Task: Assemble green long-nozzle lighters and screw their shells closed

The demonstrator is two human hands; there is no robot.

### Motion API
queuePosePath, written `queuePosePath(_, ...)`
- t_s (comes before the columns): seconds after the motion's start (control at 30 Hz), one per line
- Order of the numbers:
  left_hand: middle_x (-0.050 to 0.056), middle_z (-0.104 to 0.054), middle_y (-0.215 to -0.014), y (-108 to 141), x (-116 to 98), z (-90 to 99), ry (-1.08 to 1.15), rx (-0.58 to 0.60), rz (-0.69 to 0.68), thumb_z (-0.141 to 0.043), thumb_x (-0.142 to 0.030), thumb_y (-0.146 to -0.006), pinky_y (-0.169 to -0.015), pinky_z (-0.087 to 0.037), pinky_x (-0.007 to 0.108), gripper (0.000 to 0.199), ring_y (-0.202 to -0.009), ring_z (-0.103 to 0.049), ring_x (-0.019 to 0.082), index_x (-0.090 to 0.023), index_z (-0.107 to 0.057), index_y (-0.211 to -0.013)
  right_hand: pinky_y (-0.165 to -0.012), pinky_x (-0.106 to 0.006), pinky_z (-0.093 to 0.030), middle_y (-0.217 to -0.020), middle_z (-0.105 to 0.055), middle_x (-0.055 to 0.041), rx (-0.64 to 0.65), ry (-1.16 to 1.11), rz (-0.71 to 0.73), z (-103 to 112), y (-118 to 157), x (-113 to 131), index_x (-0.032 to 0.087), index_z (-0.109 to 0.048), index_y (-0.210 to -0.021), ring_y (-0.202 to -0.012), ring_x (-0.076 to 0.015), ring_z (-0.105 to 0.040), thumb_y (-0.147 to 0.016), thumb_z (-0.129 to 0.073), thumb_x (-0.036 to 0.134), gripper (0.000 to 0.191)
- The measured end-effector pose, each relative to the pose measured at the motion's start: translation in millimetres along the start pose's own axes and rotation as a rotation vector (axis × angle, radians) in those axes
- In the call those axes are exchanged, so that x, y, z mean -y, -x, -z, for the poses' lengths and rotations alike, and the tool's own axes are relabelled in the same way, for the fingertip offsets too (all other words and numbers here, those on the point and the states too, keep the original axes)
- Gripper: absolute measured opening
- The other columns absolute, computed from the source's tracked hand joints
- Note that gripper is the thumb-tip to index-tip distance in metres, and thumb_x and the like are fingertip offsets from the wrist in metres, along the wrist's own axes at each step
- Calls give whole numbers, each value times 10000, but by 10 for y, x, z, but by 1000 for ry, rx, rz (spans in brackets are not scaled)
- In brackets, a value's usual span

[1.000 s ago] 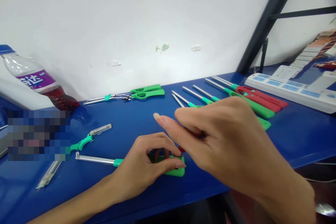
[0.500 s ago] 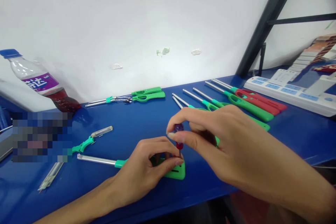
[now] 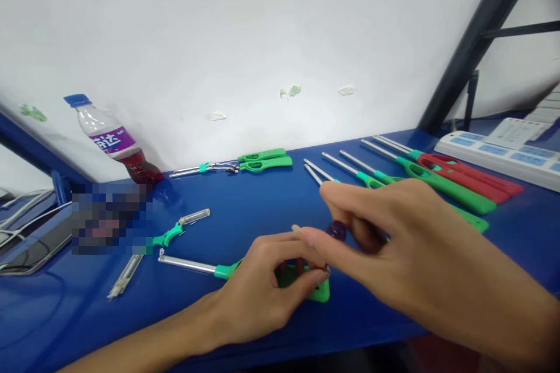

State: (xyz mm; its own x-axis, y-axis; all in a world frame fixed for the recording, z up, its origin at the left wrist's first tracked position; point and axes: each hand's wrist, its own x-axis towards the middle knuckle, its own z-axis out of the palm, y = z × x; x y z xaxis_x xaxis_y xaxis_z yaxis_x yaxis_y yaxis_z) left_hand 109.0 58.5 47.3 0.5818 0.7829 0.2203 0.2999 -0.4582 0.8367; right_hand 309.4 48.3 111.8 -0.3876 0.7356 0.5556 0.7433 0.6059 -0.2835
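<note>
A green utility lighter [image 3: 321, 291] with a metal tube lies flat on the blue table near its front edge. My left hand [image 3: 271, 280] is closed over its handle, with thumb and fingertips pinched together close to the handle's end. Just above and to the right, my right hand [image 3: 389, 239] holds a small screwdriver, whose dark purple handle end [image 3: 336, 230] shows between thumb and fingers. The screwdriver's shaft and tip are hidden. Left of the lighter lie loose inner parts: a teal trigger piece [image 3: 170, 236], a clear tube [image 3: 195, 217] and another clear tube [image 3: 125, 275].
Several assembled green lighters [image 3: 446, 183] and red lighters [image 3: 472, 178] lie at the right, beside a white power strip [image 3: 525, 157]. Opened green handles [image 3: 266, 162] with wires lie by the wall. A soda bottle [image 3: 118, 143] leans at the left.
The screwdriver, upright over the lighter handle before, is now lifted off and tilted in my right hand. My left hand keeps its hold on the lighter. The view has shifted left.
</note>
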Motion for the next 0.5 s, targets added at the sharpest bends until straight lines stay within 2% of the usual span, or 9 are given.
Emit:
queuePosePath(0.1,-6,-736,-907,4,1,7,-35,0,-56,-607,-110,-954,-748,-515,242,142,-809,-664,143,-186,-711,-894,-441,-272,-188,-514,-270,104,-15,35,-19,-22,-5,29,237,-277,-691,-478,-110,-239,-972,-694,433,540)
queuePosePath(0.23,-15,-681,-859,59,15,27,-120,-78,-144,-494,-18,-850,-691,-503,251,254,-747,-642,143,-198,-650,-939,-458,-286,-172,-513,-222,96,-37,37,-9,-10,1,37,217,-253,-660,-501,-114,-174,-993,-665,471,588)
queuePosePath(0.37,-37,-647,-848,89,7,37,-106,-98,-103,-459,10,-792,-673,-486,243,334,-725,-609,132,-218,-618,-977,-457,-295,-156,-507,-202,89,-44,21,3,36,11,12,209,-232,-630,-516,-119,-147,-996,-666,442,614)
queuePosePath(0.5,-23,-637,-881,105,-7,20,71,-98,-64,-474,1,-801,-679,-488,243,319,-751,-590,133,-209,-602,-1003,-454,-300,-162,-515,-191,80,-37,42,-8,76,52,-40,211,-235,-628,-506,-121,-162,-989,-660,403,589)
